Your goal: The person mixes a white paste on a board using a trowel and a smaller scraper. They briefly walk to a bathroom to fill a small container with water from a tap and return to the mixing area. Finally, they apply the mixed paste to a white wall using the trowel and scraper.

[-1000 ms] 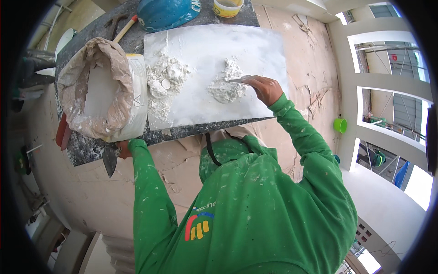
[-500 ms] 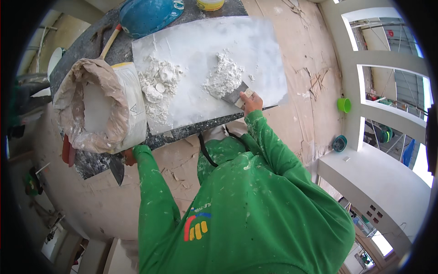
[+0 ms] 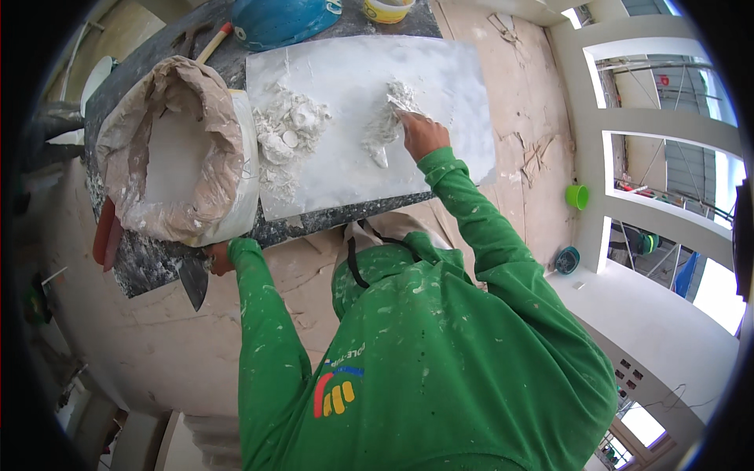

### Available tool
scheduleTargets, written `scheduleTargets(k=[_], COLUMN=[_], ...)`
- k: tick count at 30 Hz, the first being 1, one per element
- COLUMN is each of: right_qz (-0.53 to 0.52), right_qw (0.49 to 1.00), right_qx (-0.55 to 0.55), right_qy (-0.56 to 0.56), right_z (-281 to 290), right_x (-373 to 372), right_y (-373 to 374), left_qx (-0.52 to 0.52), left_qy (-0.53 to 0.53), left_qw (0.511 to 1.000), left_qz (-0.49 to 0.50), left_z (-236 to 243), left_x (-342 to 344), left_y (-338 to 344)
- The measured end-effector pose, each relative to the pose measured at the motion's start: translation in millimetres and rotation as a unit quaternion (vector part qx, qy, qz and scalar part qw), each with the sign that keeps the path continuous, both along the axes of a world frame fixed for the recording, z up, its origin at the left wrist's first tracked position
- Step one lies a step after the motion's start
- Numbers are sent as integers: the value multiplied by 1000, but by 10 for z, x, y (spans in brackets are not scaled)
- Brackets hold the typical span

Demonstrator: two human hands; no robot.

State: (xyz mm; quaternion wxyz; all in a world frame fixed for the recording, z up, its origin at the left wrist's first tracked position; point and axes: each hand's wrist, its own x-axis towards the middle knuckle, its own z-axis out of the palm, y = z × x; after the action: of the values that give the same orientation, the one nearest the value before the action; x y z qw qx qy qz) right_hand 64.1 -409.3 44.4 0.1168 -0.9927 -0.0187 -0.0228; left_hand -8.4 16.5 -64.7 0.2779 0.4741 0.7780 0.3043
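My right hand (image 3: 425, 134) is closed around a putty knife, whose blade is mostly hidden by the hand and the white paste. It works at the right-hand heap of white plaster (image 3: 382, 125) on a pale board (image 3: 353, 180). A second, lumpy plaster heap (image 3: 290, 129) lies to the left, with a small round disc on it. Down at the table's near edge, my left hand (image 3: 221, 258) appears closed on a trowel with a dark pointed blade (image 3: 194, 284); its handle is hidden. Just above that hand stands an open paper sack (image 3: 228, 157) of white powder.
A blue hard hat (image 3: 287, 20) and a yellow tub (image 3: 388, 9) sit at the table's far side. Behind the sack a red-tipped wooden handle (image 3: 214, 42) sticks out. A reddish-brown tool (image 3: 108, 237) lies at the left. Beyond the table are a green bucket (image 3: 577, 197) and papered floor.
My right hand has moved up and slightly left, pushing the putty knife into the right heap, which is now narrower. My left hand stays by the sack; the whole view has shifted a little.
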Motion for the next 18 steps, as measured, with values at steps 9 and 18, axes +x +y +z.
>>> scheduleTargets(k=[9,18], right_qz=[-63,-445], right_qw=[996,558], right_qx=[49,697], right_qy=[32,70], right_z=[364,-597], right_x=[271,-1309], right_y=[-429,148], left_qx=[-25,-27], left_qy=[8,14], left_qw=[999,999], left_qz=[18,19], left_z=[-139,-114], left_x=[0,-12], left_y=[241,247])
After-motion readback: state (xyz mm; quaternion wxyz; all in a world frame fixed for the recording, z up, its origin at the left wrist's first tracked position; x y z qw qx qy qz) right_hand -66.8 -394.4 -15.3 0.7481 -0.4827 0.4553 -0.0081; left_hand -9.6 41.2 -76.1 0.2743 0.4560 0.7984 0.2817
